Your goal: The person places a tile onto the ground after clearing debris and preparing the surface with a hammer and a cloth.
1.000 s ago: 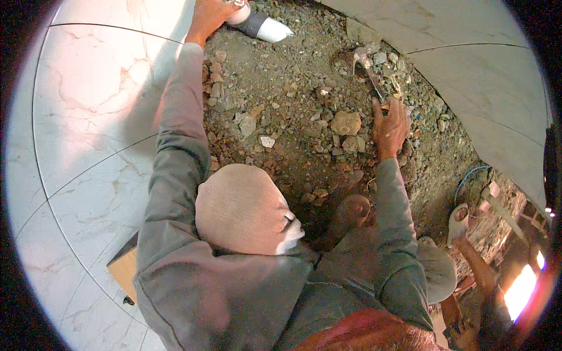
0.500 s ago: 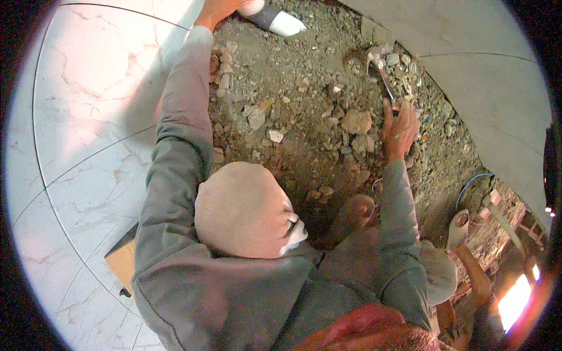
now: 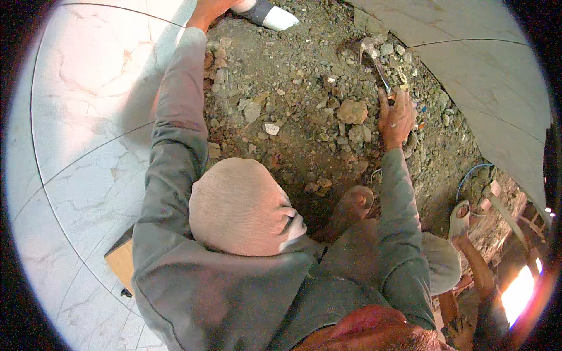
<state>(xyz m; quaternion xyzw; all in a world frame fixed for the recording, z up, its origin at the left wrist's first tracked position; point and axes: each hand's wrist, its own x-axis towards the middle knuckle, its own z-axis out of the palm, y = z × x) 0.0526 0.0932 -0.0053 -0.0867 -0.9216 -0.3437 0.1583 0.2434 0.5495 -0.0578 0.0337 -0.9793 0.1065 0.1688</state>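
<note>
My right hand (image 3: 398, 119) is closed round the handle of a claw hammer (image 3: 381, 75). The hammer's metal head rests on or just above loose rubble (image 3: 316, 70), and its curved claw shows on the left. At the top edge, my left hand (image 3: 212, 10) is beside a white-tipped object with a dark band (image 3: 280, 19), whose kind I cannot make out. The fingers of that hand are cut off by the frame, so I cannot tell whether it touches the object. Between my arms, a tan stone (image 3: 352, 111) and a small white chip (image 3: 271, 128) lie on the dirt.
Pale marbled tiles (image 3: 88, 117) border the rubble on the left, and a grey slab (image 3: 474, 76) borders it at upper right. A bent knee in beige cloth (image 3: 240, 205) stands between my arms. A blue cord (image 3: 468, 175) and a sandal (image 3: 459, 216) are at right.
The whole picture has shifted slightly, so everything appears a little higher and farther left. The hammer and both hands stay in nearly the same place relative to the rubble.
</note>
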